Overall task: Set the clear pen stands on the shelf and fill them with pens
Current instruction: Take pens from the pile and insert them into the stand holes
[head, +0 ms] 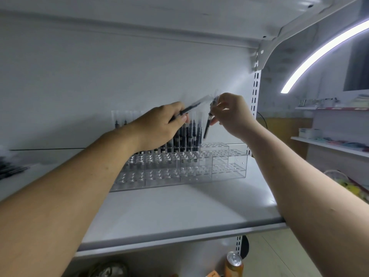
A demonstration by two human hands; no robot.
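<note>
Blurred loose pens [12, 170] lie far left on the white shelf [179, 212]. The left hand [159, 126] grips a few black pens [189, 108] above the stocked back row [189, 134] of the clear tiered pen stands [199, 166]. The right hand [231, 114] pinches one pen [207, 124], tip down, over the empty right-hand holes.

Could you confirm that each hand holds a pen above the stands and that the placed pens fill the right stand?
Not quite: the head view shows the right stand empty; the placed pens stand at the back of the left stands. The left hand holds a tilted pen and the right hand a hanging pen above them.
</note>
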